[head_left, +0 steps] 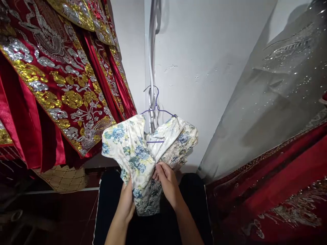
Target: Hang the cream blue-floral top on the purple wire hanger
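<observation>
A short-sleeved floral garment point(139, 154), white with blue and yellow flowers, hangs on a purple wire hanger point(156, 108) in front of me. Its V-shaped neckline shows a pale lining. With my left hand point(127, 199) I grip the garment's left side low down, the fingers partly hidden behind the cloth. My right hand point(166, 180) pinches the front edge at the bottom of the neckline between thumb and finger. Whatever small fastening may lie under those fingertips is hidden.
The hanger hooks onto a white metal strip point(150, 51) against the white wall point(199, 68). Red clothing with gold and silver sequins point(71, 98) hangs at the left. At the right are a sheer sparkling fabric point(276, 92) and red embroidered cloth point(288, 183). My dark-trousered legs point(194, 194) are below.
</observation>
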